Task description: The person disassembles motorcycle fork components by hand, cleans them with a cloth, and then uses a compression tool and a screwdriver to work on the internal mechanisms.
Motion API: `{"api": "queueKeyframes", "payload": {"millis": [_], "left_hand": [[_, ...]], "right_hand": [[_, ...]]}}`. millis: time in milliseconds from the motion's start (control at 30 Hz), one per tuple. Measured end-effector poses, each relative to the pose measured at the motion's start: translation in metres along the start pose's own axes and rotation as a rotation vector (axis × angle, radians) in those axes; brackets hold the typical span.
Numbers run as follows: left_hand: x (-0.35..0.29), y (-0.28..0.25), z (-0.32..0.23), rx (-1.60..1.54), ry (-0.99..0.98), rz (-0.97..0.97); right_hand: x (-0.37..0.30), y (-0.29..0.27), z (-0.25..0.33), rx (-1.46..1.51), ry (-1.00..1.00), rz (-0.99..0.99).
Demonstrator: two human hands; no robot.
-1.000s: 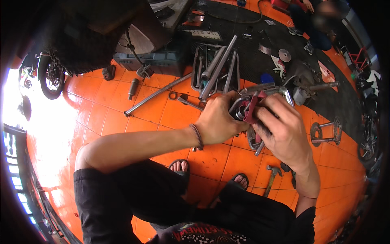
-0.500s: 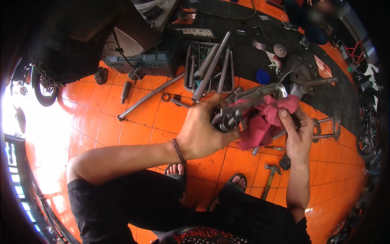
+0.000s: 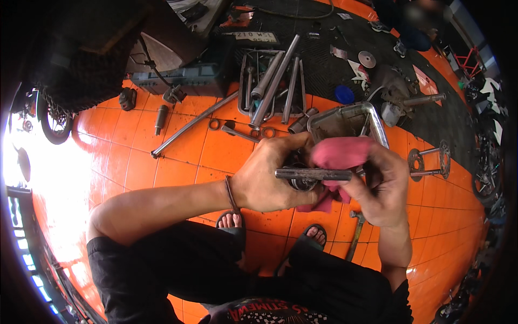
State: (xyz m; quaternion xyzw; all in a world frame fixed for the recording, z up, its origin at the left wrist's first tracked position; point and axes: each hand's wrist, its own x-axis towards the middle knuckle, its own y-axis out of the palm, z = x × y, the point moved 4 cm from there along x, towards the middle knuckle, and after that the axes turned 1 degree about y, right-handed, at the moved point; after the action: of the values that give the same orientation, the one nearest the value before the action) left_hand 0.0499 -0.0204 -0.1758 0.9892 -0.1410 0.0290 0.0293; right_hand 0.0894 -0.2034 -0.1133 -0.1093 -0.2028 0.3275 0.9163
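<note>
My left hand (image 3: 264, 175) is closed around a dark metal part, mostly hidden by my fingers. A straight, worn metal bar (image 3: 313, 174) lies crosswise at its near side. In my right hand (image 3: 386, 186) is a bunched pink cloth (image 3: 340, 153), pressed against the part and folded over its far side. The cloth's lower corner hangs below the bar. Both hands meet above the orange tiled floor, in front of a rectangular metal pan (image 3: 379, 127).
Beyond my hands, steel tubes (image 3: 278, 81) lie across a metal tray. A long rod (image 3: 197, 124) rests left of it, near a dark toolbox (image 3: 199, 80). A hammer (image 3: 356, 232) lies by my right foot. Discs on rods (image 3: 415, 164) stand at right. Another person (image 3: 399, 24) is at the upper right.
The bar has turned level and come nearer, no longer blurred. My right hand has moved left and down with the cloth, its fingers curling closer around the part.
</note>
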Motion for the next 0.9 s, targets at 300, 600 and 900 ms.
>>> {"api": "queueKeyframes", "payload": {"millis": [300,600,900], "left_hand": [[0.003,-0.009,-0.004,0.209,0.215,0.171],[0.001,-0.012,-0.022,0.062,0.078,-0.098],[-0.001,-0.014,-0.02,0.036,0.001,-0.01]], "right_hand": [[0.021,0.013,0.026,-0.384,-0.428,0.265],[0.023,0.02,0.039,-0.61,-0.318,0.107],[0.018,0.009,0.009,0.001,-0.011,-0.105]]}}
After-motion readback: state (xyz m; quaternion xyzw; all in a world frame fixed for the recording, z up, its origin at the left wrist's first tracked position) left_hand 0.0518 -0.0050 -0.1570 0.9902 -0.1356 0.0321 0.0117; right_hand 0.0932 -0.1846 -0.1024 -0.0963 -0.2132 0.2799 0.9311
